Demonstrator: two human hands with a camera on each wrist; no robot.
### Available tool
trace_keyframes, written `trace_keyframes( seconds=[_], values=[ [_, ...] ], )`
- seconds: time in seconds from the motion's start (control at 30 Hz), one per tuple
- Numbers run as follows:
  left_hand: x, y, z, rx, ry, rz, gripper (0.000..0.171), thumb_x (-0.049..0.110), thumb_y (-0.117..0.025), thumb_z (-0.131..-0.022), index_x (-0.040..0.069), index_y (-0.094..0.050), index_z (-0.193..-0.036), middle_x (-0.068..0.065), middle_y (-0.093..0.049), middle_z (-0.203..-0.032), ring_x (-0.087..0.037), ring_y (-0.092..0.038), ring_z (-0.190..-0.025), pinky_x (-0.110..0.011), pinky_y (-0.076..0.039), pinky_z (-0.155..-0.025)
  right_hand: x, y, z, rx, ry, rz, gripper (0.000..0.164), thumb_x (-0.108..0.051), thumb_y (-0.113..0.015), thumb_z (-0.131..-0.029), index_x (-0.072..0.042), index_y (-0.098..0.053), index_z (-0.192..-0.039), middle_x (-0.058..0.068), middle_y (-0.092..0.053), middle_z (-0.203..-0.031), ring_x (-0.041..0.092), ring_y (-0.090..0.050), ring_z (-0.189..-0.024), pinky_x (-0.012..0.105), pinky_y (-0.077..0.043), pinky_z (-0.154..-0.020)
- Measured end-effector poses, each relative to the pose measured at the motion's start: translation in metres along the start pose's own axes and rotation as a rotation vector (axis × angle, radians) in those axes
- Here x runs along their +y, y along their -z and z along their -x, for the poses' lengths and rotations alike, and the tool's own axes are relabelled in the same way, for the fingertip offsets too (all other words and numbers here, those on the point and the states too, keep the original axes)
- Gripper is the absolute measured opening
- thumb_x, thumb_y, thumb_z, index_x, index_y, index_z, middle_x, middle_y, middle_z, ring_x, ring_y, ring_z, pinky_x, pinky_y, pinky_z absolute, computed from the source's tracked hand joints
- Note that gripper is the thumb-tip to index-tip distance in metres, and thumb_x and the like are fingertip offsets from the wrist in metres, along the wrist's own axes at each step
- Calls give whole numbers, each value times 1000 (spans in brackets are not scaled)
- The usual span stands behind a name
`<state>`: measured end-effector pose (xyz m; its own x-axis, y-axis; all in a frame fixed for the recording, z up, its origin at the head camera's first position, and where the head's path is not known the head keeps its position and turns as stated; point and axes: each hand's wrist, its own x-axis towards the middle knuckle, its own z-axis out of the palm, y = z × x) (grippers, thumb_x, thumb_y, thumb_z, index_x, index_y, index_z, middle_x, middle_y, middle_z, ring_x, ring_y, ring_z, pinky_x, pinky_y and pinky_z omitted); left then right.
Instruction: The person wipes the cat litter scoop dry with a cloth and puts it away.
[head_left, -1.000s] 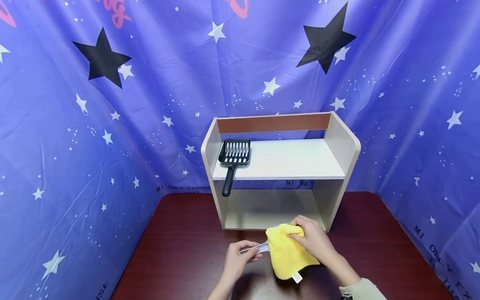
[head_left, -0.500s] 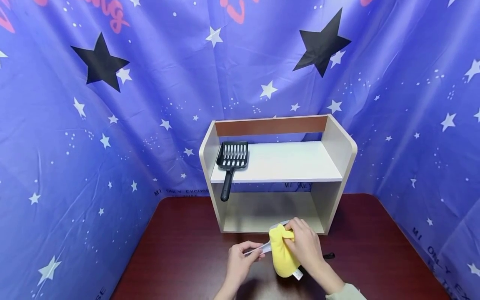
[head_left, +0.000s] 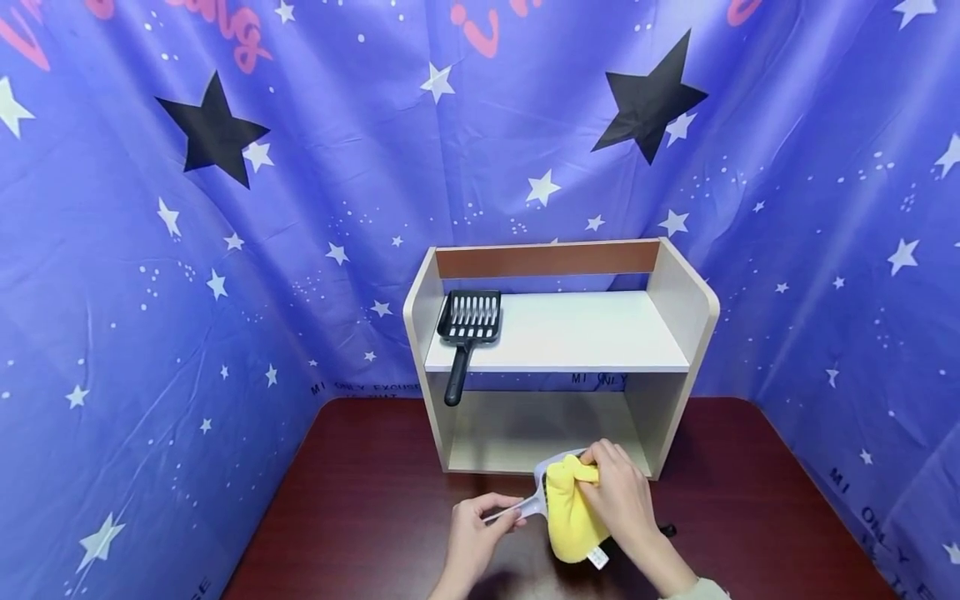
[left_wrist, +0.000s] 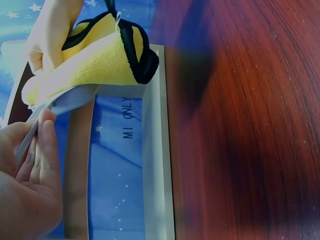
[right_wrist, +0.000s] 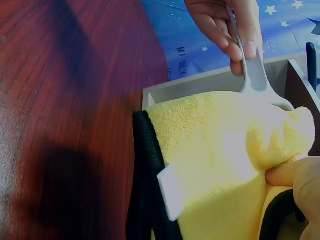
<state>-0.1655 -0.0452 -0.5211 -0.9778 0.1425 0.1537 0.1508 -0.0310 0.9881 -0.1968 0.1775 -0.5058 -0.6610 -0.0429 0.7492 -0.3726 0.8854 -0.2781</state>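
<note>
My left hand (head_left: 474, 533) pinches the handle of a pale grey scoop (head_left: 534, 503) between thumb and fingers. Over the scoop's head lies a yellow cloth (head_left: 572, 525) with black edging and a white tag, so most of that head is hidden. My right hand (head_left: 622, 496) grips a bunched part of the cloth against the scoop. In the left wrist view, the pale underside of the scoop (left_wrist: 75, 98) shows below the cloth. The right wrist view shows the cloth (right_wrist: 215, 135) folded under my right thumb (right_wrist: 287, 175). Both hands hold these things above the table, in front of the shelf.
A two-tier shelf unit (head_left: 577, 329) stands at the back of the dark red table (head_left: 360, 500). On its upper board lies a black slotted scoop (head_left: 458, 375), its handle jutting over the front edge. A blue starry curtain (head_left: 300, 250) surrounds the table.
The cloth, spread flatter one second ago, is now bunched, and the right hand has shifted slightly, baring more of the scoop's far rim. The left hand keeps its hold on the handle.
</note>
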Motion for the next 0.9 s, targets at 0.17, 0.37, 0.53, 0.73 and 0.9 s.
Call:
trace_keyframes(
  seconds=[0.17, 0.37, 0.53, 0.73, 0.9],
  values=[
    [0, 4, -5, 1, -25, -18, 15, -2, -73, -85, -9, -74, -98, -27, -74, -99, -2, -71, -72, -25, -61, -71, 7, 3, -6, 5, -17, -9, 39, 5, -85, -56, -13, -58, -77, -4, -58, -76, 14, -56, -69, 30, -47, -53],
    [-1, 13, -7, 18, -16, -19, 16, -1, -73, -86, -9, -74, -99, -27, -74, -98, -2, -72, -71, -27, -61, -71, 17, 8, -9, -7, -83, -13, 34, 4, -85, -60, -12, -60, -77, -1, -59, -75, 17, -56, -69, 38, -48, -59],
    [-4, 25, -6, 50, -13, -41, 16, -1, -73, -86, -9, -74, -100, -27, -74, -96, -3, -72, -71, -25, -61, -69, 30, 19, -16, -25, -146, -43, 28, 0, -85, -66, -11, -64, -80, 0, -62, -77, 19, -58, -70, 43, -49, -60],
    [-4, 37, -10, 78, -42, -52, 15, 0, -73, -85, -8, -74, -98, -26, -74, -93, -4, -72, -69, -26, -61, -67, 48, 40, -34, -31, -222, -74, 24, -8, -86, -71, -10, -68, -87, 4, -68, -82, 23, -62, -70, 45, -49, -62],
    [-3, 41, -9, 61, -59, -65, 16, 0, -73, -86, -10, -73, -99, -27, -74, -92, -4, -72, -69, -26, -61, -68, 48, 47, -50, -77, -228, -115, 24, -10, -86, -72, -10, -70, -89, 4, -71, -83, 18, -58, -68, 35, -44, -59]
  ],
)
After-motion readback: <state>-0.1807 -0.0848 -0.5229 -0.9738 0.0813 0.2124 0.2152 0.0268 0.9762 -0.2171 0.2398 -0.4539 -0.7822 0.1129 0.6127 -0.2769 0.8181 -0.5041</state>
